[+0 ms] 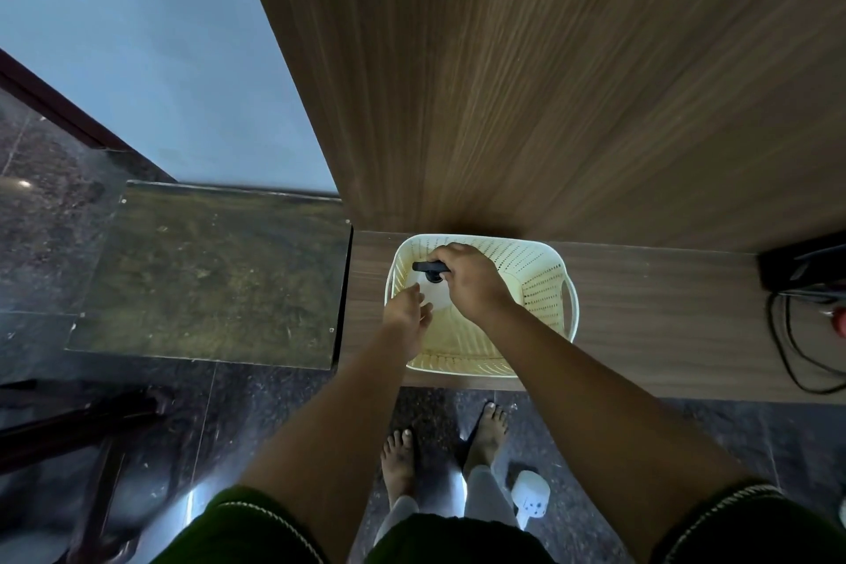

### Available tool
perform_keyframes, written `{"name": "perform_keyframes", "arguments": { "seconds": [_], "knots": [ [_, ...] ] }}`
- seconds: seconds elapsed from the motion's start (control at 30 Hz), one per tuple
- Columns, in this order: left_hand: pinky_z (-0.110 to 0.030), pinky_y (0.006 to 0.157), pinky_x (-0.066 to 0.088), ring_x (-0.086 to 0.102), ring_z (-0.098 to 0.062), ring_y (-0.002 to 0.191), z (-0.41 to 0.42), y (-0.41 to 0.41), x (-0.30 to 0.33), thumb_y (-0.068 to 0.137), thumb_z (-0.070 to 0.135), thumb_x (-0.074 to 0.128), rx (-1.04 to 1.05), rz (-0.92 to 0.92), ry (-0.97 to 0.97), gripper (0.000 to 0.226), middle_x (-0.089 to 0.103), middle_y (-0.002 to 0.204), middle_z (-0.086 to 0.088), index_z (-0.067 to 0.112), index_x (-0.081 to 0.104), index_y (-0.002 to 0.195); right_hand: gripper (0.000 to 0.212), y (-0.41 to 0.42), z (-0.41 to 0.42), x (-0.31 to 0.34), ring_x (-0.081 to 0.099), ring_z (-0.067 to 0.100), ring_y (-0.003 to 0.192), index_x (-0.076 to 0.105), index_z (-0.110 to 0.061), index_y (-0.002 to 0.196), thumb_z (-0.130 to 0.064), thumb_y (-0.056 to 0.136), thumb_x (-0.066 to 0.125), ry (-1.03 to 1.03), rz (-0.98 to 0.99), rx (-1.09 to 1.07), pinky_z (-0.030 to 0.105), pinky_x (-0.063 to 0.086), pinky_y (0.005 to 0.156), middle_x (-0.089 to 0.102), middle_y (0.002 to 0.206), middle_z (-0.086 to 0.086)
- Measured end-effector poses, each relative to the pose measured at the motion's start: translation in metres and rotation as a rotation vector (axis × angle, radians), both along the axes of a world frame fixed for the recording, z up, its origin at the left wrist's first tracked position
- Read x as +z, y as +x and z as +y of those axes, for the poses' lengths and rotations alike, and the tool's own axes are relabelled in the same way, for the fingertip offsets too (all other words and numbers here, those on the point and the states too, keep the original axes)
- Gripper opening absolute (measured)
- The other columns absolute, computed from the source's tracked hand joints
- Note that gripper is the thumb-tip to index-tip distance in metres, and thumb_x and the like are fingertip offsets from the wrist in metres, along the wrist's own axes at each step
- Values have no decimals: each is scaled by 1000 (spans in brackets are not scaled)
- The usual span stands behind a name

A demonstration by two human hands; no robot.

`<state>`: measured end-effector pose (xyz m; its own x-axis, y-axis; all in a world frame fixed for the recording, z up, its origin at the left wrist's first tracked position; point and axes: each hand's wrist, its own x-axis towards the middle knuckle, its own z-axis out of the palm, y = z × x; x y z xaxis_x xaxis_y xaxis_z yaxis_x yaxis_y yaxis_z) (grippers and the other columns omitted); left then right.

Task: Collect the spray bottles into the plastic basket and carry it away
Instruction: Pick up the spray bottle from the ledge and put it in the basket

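A cream perforated plastic basket (545, 284) stands on a low wooden shelf against a wood-panelled wall. Inside its left part sits a white spray bottle (434, 294) with a black trigger head. My right hand (471, 282) is closed over the trigger head from the right. My left hand (407, 305) rests at the basket's left rim with its fingers apart, touching the bottle's white body. Both forearms hide the basket's near left part.
A glass-topped table (215, 270) adjoins the shelf on the left. Black cables (796, 343) and a dark device lie on the shelf at the right. A white power strip (531, 499) lies on the dark polished floor beside my bare feet.
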<state>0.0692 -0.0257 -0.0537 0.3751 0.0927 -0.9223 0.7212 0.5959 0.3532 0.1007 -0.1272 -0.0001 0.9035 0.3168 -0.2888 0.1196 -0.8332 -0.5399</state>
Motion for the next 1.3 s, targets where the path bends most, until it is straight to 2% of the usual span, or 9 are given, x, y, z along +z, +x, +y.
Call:
{"name": "perform_keyframes", "arguments": {
  "seconds": [0.1,0.27,0.43,0.53,0.73,0.97,1.1,1.23,1.3],
  "knots": [
    [-32,101,43,51,-26,127,-1,0,1,100,16,43,-30,-21,34,38,49,141,-10,6,46,137,39,2,0,-1,58,24,104,63,-15,116,4,82,54,-27,-15,4,37,49,86,66,111,6],
    [-27,86,42,46,-20,132,-2,-1,4,102,22,40,-124,-41,121,37,47,143,-7,11,46,137,32,3,3,-1,60,24,97,64,-19,111,-5,85,53,-63,-18,48,41,52,81,66,104,3],
    [-31,98,42,46,-21,129,-6,-5,3,102,24,38,-235,-99,175,43,51,135,-2,13,37,144,35,1,0,-4,58,23,105,60,-22,118,-9,85,59,-71,-20,19,39,51,85,64,113,2],
    [-41,111,35,42,-27,135,-5,-10,7,100,25,42,-301,-146,271,45,45,146,-8,14,39,143,44,0,-2,-5,55,24,112,54,-22,128,-9,86,60,-71,-20,14,37,49,90,59,123,2],
    [-37,111,30,37,-26,140,-4,-19,17,103,30,34,-484,-267,506,49,38,152,-6,17,28,150,49,-3,-6,-3,51,24,118,52,-22,130,-9,84,61,-94,-62,0,36,44,98,56,125,2],
    [-36,111,30,37,-25,139,2,-33,35,102,29,36,-640,-450,744,49,39,151,-8,12,32,147,47,-12,-7,12,50,25,117,55,-21,128,-12,83,63,-103,-146,-47,38,43,98,57,120,2],
    [-37,109,32,40,-26,135,10,-48,49,101,27,38,-656,-524,859,45,43,146,-10,9,38,143,45,-27,-8,22,49,25,118,55,-20,127,-14,83,63,-132,-210,-76,38,42,98,55,122,3],
    [-33,97,38,50,-26,122,22,-67,61,100,27,40,-608,-601,969,35,55,127,-10,7,47,128,43,-47,-5,32,48,28,117,56,-15,125,-14,82,63,-141,-292,-82,39,41,97,54,124,7],
    [-30,97,35,46,-26,125,28,-81,68,100,26,40,-599,-602,1015,36,52,130,-11,5,45,129,42,-58,-1,36,48,28,115,57,-15,124,-14,82,63,-115,-312,-75,39,42,97,54,122,7]
  ]
}}
